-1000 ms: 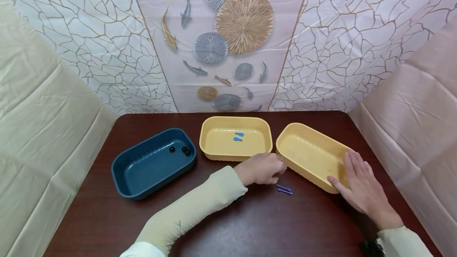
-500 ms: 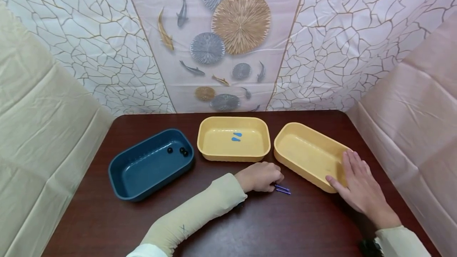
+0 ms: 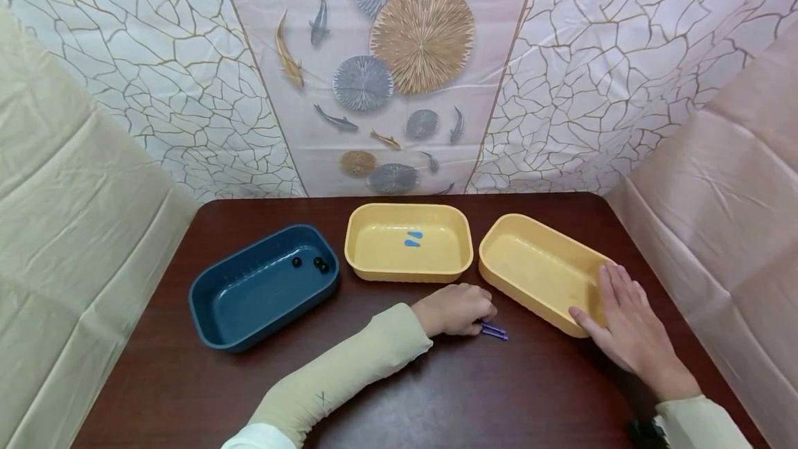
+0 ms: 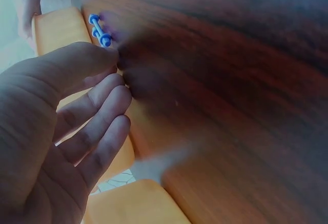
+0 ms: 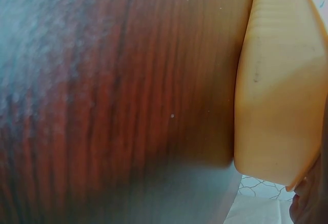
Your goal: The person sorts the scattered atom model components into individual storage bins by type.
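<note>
In the head view my left hand [image 3: 458, 309] is low over the table, its fingers curled beside two small purple-blue plastic pins [image 3: 494, 332]. Thumb and fingertips reach the pins' left ends. In the left wrist view the pins [image 4: 100, 31] show just beyond my thumb; whether they are pinched is hidden. My right hand [image 3: 639, 331] rests with straight fingers on the near right end of the right yellow tray [image 3: 530, 300]. The right wrist view shows that tray's side wall [image 5: 279, 96] and a bit of the hand at the lower right.
A middle yellow tray [image 3: 408, 276] holds two blue teardrop-shaped pieces [image 3: 413, 239]. On the left, a dark blue tray [image 3: 249, 300] contains 3 small black round pieces [image 3: 318, 263]. All the trays stand on the dark brown table [image 3: 467, 393], with patterned fabric [image 3: 399, 123] behind it.
My left hand has come down from above the table to the pins' left ends, then stayed nearly still. The right hand keeps its place on the tray. The head view has shifted slightly.
</note>
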A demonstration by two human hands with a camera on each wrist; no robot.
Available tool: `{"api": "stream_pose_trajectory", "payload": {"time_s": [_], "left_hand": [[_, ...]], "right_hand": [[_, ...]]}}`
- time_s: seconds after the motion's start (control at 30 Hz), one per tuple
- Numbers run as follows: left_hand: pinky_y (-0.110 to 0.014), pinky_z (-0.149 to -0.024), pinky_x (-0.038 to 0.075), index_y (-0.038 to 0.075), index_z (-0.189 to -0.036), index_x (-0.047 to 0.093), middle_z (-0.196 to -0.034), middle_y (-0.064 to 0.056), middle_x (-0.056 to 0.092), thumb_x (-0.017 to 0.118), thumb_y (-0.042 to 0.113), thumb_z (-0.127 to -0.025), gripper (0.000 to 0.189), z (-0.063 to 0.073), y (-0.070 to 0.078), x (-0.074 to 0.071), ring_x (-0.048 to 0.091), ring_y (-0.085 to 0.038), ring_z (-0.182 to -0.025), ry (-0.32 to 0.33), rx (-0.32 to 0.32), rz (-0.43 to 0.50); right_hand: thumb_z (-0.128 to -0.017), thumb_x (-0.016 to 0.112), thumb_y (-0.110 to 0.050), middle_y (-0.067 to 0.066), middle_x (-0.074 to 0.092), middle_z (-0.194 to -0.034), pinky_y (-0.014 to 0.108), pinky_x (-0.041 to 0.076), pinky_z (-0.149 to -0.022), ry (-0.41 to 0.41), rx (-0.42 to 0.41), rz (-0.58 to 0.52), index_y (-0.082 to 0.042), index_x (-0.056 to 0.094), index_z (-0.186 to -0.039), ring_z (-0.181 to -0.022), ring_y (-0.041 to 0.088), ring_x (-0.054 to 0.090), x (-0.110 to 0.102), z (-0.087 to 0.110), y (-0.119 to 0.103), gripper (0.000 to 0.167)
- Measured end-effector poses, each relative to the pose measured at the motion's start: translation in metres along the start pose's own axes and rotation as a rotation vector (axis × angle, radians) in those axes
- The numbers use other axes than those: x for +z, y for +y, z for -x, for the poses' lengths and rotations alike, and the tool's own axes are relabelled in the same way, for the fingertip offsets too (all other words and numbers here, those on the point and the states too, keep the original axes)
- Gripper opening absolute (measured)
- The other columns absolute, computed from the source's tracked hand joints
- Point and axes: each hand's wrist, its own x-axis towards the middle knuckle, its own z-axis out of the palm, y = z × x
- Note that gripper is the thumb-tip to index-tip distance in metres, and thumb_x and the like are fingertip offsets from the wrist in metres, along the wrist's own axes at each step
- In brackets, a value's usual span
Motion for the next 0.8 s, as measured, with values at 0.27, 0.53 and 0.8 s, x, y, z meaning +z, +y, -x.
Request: {"api": "stream_pose_trajectory", "payload": {"time_s": [0.27, 0.53, 0.8], "left_hand": [[-0.020, -0.066, 0.048, 0.022, -0.086, 0.070, -0.093, 0.008, 0.067, 0.077, 0.021, -0.096, 0.012, -0.0033, 0.0007, 0.0005, 0.060, -0.006, -0.077, -0.014, 0.002, -0.022], [-0.020, -0.064, 0.048, 0.022, -0.085, 0.068, -0.093, 0.009, 0.066, 0.076, 0.019, -0.095, 0.013, -0.0051, 0.0015, 0.0003, 0.060, -0.006, -0.076, -0.009, 0.007, -0.044], [-0.022, -0.062, 0.049, 0.022, -0.083, 0.068, -0.091, 0.009, 0.066, 0.076, 0.019, -0.094, 0.013, -0.0061, 0.0027, -0.0052, 0.060, -0.007, -0.075, 0.020, 0.011, -0.072]], "right_hand": [[-0.106, 0.054, -0.050, 0.037, 0.015, -0.170, 0.042, -0.015, -0.134, -0.025, 0.017, 0.000, 0.012, 0.012, -0.164, -0.164, 0.048, 0.005, -0.0018, 0.0003, -0.0020, 0.095], [-0.106, 0.052, -0.049, 0.038, 0.014, -0.170, 0.039, -0.020, -0.132, -0.027, 0.010, 0.005, 0.013, 0.010, -0.164, -0.164, 0.047, 0.001, -0.0014, 0.0002, -0.0013, 0.095], [-0.106, 0.053, -0.050, 0.038, 0.014, -0.170, 0.040, -0.018, -0.132, -0.021, 0.008, 0.008, 0.013, 0.011, -0.164, -0.164, 0.046, 0.001, -0.0013, 0.0004, -0.0014, 0.095]]}}
